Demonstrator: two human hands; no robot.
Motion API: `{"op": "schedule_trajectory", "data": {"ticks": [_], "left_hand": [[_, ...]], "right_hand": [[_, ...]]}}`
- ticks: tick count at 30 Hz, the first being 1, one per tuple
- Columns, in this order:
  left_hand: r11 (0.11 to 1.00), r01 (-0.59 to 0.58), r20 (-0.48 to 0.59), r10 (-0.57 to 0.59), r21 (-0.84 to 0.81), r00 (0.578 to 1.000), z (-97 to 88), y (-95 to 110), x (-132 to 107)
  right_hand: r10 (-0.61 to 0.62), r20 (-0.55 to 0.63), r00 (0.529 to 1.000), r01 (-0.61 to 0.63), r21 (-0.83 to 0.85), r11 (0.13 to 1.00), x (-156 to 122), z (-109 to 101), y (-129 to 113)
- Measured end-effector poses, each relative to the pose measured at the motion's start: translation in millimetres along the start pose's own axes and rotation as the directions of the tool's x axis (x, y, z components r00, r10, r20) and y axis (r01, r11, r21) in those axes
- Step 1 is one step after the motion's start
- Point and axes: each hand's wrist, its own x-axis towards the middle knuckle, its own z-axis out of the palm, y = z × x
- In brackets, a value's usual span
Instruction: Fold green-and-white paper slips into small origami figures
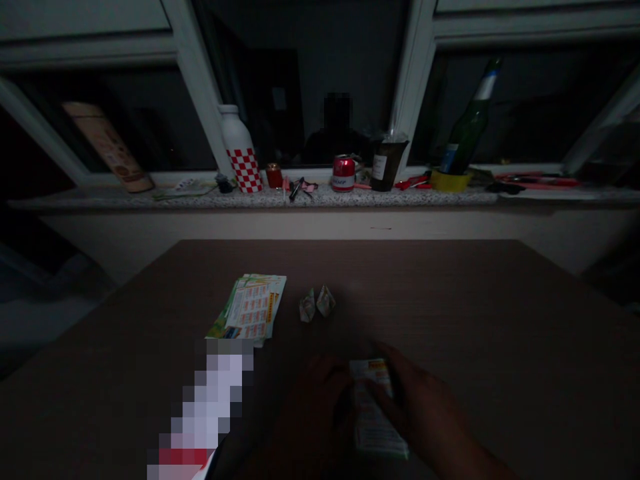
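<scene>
A narrow printed paper sheet (377, 427), seemingly folded lengthwise, lies low on the table in front of me. My right hand (430, 400) grips its right side, thumb over the top face and fingers round the far edge. At the left edge is my left hand (317, 400), its fingers curled against the paper; deep shadow hides much of it. Beyond my hands stand two small pointed folded-paper pieces (307, 308) side by side. To their left rests a loose stack of printed leaflets (253, 307), with green and yellow parts showing.
A blurred-out white and red item (205, 407) lies near the table's left front. Along the granite windowsill (310, 199) stand a checkered bottle (243, 150), a red can (343, 173), a dark cup (385, 163), a green bottle (465, 127) and a tan flask (107, 147).
</scene>
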Motion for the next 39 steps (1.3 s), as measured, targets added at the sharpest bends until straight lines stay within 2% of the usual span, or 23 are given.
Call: {"op": "schedule_trajectory", "data": {"ticks": [5, 10, 15, 21, 26, 31, 39], "left_hand": [[1.000, 0.010, -0.024, -0.010, -0.013, 1.000, -0.2, -2.5, -1.0], [1.000, -0.024, 0.005, 0.024, -0.006, 1.000, -1.6, 1.5, -2.4], [0.997, -0.077, 0.065, 0.074, 0.033, 0.995, -1.3, 4.7, -4.8], [0.991, -0.118, 0.069, 0.113, 0.070, 0.991, -1.3, 6.7, -6.3], [0.990, -0.106, 0.075, 0.100, 0.089, 0.992, -3.6, 11.4, -6.0], [0.986, -0.123, 0.049, 0.118, 0.109, 0.992, -2.9, 10.4, -6.0], [0.991, -0.102, 0.048, 0.098, 0.090, 0.994, -2.0, 8.9, -7.1]], "right_hand": [[0.056, 0.010, 0.998, -0.057, 0.159, 0.986, 0.6, -8.9, -0.8], [0.036, 0.002, 0.999, -0.036, 0.199, 0.979, 0.4, -13.6, -2.1], [0.026, 0.029, 0.999, -0.031, 0.187, 0.982, -0.8, -12.6, -3.1], [-0.048, -0.016, 0.999, 0.050, 0.154, 0.987, -1.6, -6.8, 2.0], [-0.134, -0.073, 0.988, 0.141, 0.109, 0.984, -3.1, -8.8, 5.4], [-0.147, -0.086, 0.985, 0.154, 0.084, 0.984, -4.9, -12.8, 10.1], [-0.164, -0.008, 0.986, 0.164, 0.142, 0.976, -1.9, -19.5, 14.2]]}}
